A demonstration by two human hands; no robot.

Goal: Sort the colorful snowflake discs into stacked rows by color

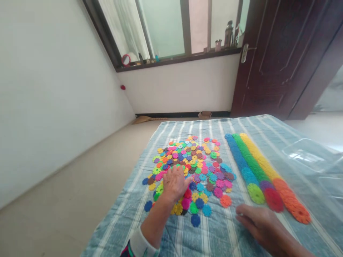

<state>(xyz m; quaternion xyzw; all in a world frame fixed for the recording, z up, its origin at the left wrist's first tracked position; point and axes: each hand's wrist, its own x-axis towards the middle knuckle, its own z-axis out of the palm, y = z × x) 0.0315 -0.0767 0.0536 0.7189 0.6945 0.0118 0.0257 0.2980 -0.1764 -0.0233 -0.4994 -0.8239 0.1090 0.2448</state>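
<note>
- Flower-edged discs (pixel 199 203), many colours, spread in a loose, overlapping heap on the striped cloth (pixel 184 242). More lie to the right in three overlapping rows: blue (pixel 237 153), green (pixel 249 160), yellow (pixel 258 159).
- Near ends of the rows change colour: lime after blue, purple then red after green, orange after yellow.
- Left hand (pixel 175 182): palm down on the heap, thumb apart from the fingers. Cannot tell if a disc sits under the fingertips.
- Right hand (pixel 258 223): low over the cloth, between the heap and the near row ends. Thumb and forefinger lie close; cannot tell whether they meet or pinch anything.
- Clear container (pixel 307 157) beyond the rows, at the right.
- Handling, judged by eye: thin plastic, very light, fairly stiff, not fragile. Smooth faces probably slide over each other; a flat push may scatter several.
- Best hold: thumb and forefinger on opposite scalloped edges, or a fingernail under the rim. Notched edges should give some bite, though neighbours may snag.
- Easiest takes: strays at the heap's border, such as the lone orange disc (pixel 225 201). Buried ones need parting first.
- Rows look easily disturbed; touch lightly, from above. Soft, wrinkled cloth may let edges dip.
</note>
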